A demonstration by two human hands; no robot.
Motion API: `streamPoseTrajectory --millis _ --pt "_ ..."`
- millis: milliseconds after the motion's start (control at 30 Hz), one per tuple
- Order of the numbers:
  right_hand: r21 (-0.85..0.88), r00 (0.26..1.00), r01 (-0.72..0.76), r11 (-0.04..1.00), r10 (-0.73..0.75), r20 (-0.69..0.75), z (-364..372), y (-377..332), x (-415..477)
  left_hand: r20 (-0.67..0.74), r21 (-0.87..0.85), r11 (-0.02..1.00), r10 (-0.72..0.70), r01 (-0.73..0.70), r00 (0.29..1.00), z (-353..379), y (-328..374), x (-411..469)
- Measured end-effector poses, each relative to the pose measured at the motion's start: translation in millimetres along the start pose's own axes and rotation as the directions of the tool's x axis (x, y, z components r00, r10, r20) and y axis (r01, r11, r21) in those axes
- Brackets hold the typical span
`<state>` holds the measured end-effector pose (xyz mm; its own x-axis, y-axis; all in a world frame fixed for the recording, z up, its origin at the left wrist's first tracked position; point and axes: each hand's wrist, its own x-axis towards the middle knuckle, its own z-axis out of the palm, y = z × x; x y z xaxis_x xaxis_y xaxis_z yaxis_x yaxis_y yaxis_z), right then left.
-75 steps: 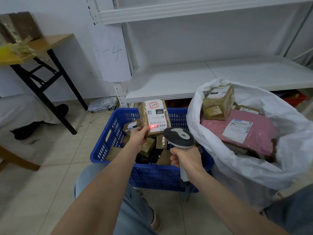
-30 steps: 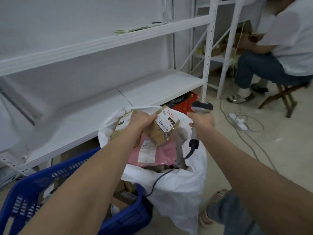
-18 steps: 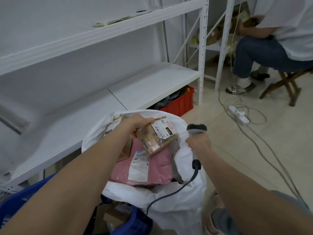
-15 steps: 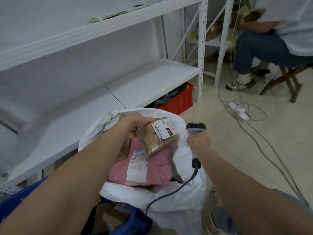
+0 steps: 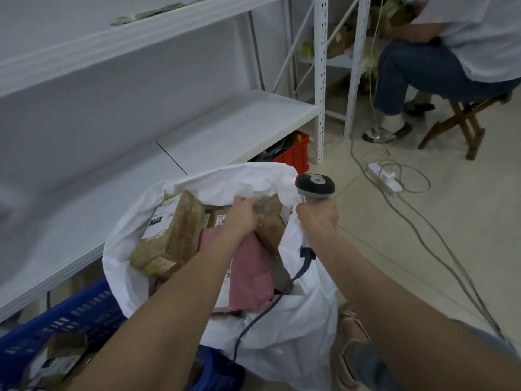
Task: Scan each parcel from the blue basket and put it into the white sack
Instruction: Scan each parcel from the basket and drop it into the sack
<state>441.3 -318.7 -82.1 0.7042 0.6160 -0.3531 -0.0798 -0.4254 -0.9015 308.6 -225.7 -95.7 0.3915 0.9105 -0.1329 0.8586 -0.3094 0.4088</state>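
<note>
While R hand (image 5: 317,218) grips scanner (image 5: 315,185), L hand (image 5: 244,214) holds parcel (image 5: 270,218) in sack (image 5: 282,334)

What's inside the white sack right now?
A big brown parcel, a pink mailer and the taped parcel the left hand holds. Whatever lies beneath them is covered.

Colours by the white sack (image 5: 284,323)
Brown parcels (image 5: 174,235), pink mailer (image 5: 249,277); blue slotted basket (image 5: 84,309); red crate (image 5: 293,158); black-and-grey scanner (image 5: 315,184).

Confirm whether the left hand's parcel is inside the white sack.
Inside: the left hand grips the brown parcel within the white sack, over a pink parcel.
</note>
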Motion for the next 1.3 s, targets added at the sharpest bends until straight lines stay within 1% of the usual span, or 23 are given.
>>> streamPoseTrajectory --millis 33,67,100,133,167,200,233,300,367,433,500,600,633,733,800,867,967,1067,1133,1233,1300 --pt "0.008 1.0 0.003 1.0 -0.003 0.013 1.7 0.9 1.1 -0.005 0.114 0.989 0.093 -0.092 0.996 3.2 -4.0 0.6" --pt "0.007 1.0 0.006 1.0 -0.006 0.024 4.1 1.8 0.9 0.05 0.242 0.955 0.162 -0.17 0.985 8.1 -5.2 0.0" --pt "-0.005 0.999 0.004 1.0 -0.004 0.036 6.6 1.2 -2.2 0.144 0.34 0.916 0.172 -0.213 0.974 15.7 -4.9 -2.0" --pt "-0.01 0.999 0.003 1.0 -0.002 0.046 9.5 0.8 -4.7 0.236 0.392 0.893 0.135 -0.221 0.962 23.6 -2.5 -5.9" --pt "-0.012 0.999 -0.004 1.0 0.004 0.043 12.4 0.9 -5.8 0.301 0.41 0.884 0.099 -0.223 0.948 29.9 0.0 -8.5" --pt "-0.013 0.999 -0.019 1.0 0.019 0.026 13.4 0.7 -6.9 0.338 0.409 0.886 0.073 -0.216 0.938 32.2 1.2 -10.8" --pt "-0.014 0.999 -0.031 0.999 0.031 0.014 12.2 0.2 -8.6 0.318 0.392 0.893 0.095 -0.222 0.943 31.7 0.2 -11.6" --pt "0.002 0.999 -0.018 1.0 0.018 0.044 10.1 1.3 -12.2 0.188 0.329 0.925 0.135 -0.191 0.973 21.6 -6.6 -11.6" --pt "0.022 0.997 -0.013 1.0 0.012 0.08 8.9 0.3 -21.5 0.09 0.329 0.929 0.149 -0.17 0.985 2.4 -15.4 -18.5" --pt "0.016 0.997 -0.007 1.0 0.005 0.078 11.1 -3.8 -34.8 0.059 0.359 0.925 0.108 -0.122 0.992 -17.6 -22.9 -33.9" --pt "-0.04 0.997 0.016 0.999 -0.013 0.07 13.4 -10.6 -52.9 0.044 0.4 0.913 0.069 -0.081 0.997 -33.2 -31.1 -50.7" --pt "-0.137 0.994 0.08 0.987 -0.068 0.086 15.1 -21.7 -86.1 0.003 0.454 0.889 0.056 -0.052 0.998 -48.8 -46.2 -80.3" --pt "-0.136 0.99 0.103 0.985 -0.089 0.106 17.2 -23.8 -98.4 -0.021 0.449 0.893 0.05 -0.035 0.999 -53.6 -51.8 -92.4" --pt "-0.059 0.963 0.132 0.989 -0.114 0.245 34.6 -25.3 -141.2 -0.118 0.454 0.891 0.042 0.017 0.992 -70.8 -75.5 -132.2" --pt "-0.037 0.932 0.14 0.989 -0.119 0.343 54.3 -20.3 -171.6 -0.151 0.43 0.9 -0.007 0.072 0.988 -81.4 -100.9 -160.5" --pt "-0.018 0.891 0.138 0.99 -0.116 0.439 73.9 -15.0 -204.8 -0.155 0.387 0.911 -0.091 0.146 0.984 -91.7 -133.9 -190.4" --pt "-0.065 0.831 0.147 0.987 -0.087 0.549 107.1 -1.0 -247.9 -0.148 0.337 0.902 -0.234 0.272 0.961 -101.6 -189.2 -236.4" --pt "-0.109 0.785 0.119 0.987 -0.026 0.619 146.1 19.5 -279.6 -0.13 0.309 0.871 -0.359 0.382 0.924 -101.9 -238.3 -275.8" --pt "-0.149 0.746 0.129 0.98 0.004 0.666 173.9 35.1 -295.0 -0.11 0.296 0.842 -0.439 0.451 0.892 -96.6 -267.9 -295.8" --pt "-0.229 0.684 0.134 0.964 0.078 0.726 211.8 59.1 -311.5 -0.053 0.307 0.808 -0.513 0.503 0.856 -78.4 -312.6 -313.6" --pt "-0.29 0.656 0.132 0.948 0.136 0.742 238.1 73.5 -318.2 0.001 0.27 0.799 -0.559 0.538 0.829 -64.6 -341.4 -317.8"
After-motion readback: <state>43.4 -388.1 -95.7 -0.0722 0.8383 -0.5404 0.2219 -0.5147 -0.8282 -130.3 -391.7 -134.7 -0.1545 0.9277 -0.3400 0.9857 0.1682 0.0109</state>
